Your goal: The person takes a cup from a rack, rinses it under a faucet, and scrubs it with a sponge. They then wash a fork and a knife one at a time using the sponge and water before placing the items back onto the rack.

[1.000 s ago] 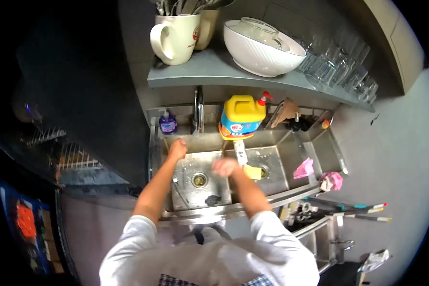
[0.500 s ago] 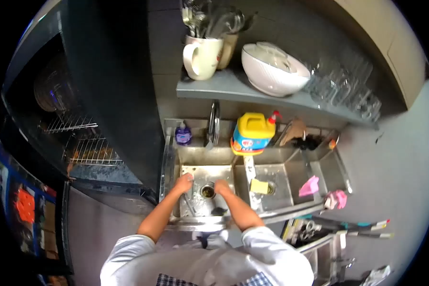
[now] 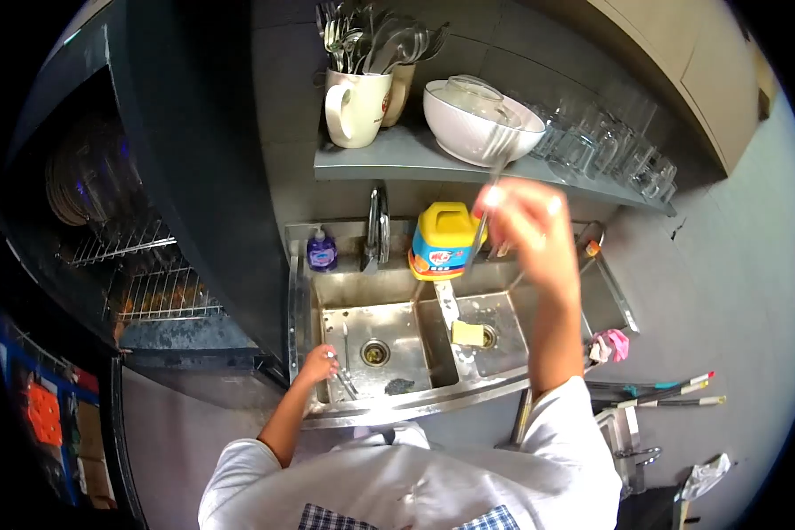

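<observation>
My right hand point(image 3: 534, 234) is raised over the right side of the sink, its fingers closed on a fork point(image 3: 501, 150) with the tines pointing up. Low in the left basin point(image 3: 397, 322), my left hand point(image 3: 319, 363) is closed round metal cutlery point(image 3: 348, 385); the ends stick out toward the front, and their kind is hidden. Another slim utensil point(image 3: 345, 343) lies on the basin floor beside this hand. A dark scrubbing pad point(image 3: 399, 386) rests near the basin's front wall, below the drain point(image 3: 375, 353).
A yellow sponge point(image 3: 467, 333) is by the second basin's drain. Behind stand a faucet point(image 3: 377, 225), purple soap bottle point(image 3: 321, 251) and yellow jug point(image 3: 442, 238). The shelf point(image 3: 371, 163) above holds a cutlery-filled mug point(image 3: 353, 110), white bowl point(image 3: 468, 132) and glasses point(image 3: 592, 146).
My right hand has risen from the left basin, up and to the right, with the fork. My left hand has shifted slightly toward the basin's front left, and the view has tilted a little.
</observation>
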`<state>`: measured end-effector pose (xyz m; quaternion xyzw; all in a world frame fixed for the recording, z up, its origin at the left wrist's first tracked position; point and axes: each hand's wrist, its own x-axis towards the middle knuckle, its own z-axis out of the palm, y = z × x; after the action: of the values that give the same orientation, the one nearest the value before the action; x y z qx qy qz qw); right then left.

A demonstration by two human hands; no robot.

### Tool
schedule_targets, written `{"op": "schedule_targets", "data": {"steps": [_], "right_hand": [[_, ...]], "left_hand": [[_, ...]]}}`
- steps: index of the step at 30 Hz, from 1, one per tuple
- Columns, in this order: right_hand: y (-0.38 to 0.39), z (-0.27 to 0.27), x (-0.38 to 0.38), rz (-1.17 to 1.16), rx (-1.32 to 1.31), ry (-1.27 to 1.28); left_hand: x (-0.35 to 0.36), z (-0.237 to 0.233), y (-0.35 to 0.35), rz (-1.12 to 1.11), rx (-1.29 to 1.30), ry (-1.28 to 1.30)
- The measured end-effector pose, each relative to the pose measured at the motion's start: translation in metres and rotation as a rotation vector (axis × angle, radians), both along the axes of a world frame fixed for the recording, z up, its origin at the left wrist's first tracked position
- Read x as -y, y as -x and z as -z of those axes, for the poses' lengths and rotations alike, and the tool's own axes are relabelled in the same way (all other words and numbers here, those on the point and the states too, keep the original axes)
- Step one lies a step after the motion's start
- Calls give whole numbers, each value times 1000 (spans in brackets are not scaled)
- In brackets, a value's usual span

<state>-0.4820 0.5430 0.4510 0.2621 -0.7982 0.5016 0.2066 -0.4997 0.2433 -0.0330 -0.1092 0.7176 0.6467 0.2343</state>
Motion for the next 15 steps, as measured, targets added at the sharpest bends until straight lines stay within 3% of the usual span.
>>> {"op": "schedule_targets", "data": {"steps": [2, 5, 11, 15], "right_hand": [[14, -49, 5, 195, -236, 26], [65, -87, 18, 86, -417, 471], [167, -110, 36, 183, -147, 612], [240, -122, 40, 197, 51, 375]], "left_hand": [[12, 7, -2, 25, -1, 4], [22, 12, -13, 25, 23, 11], [25, 18, -25, -4, 23, -76], [28, 24, -34, -48, 30, -126]]}}
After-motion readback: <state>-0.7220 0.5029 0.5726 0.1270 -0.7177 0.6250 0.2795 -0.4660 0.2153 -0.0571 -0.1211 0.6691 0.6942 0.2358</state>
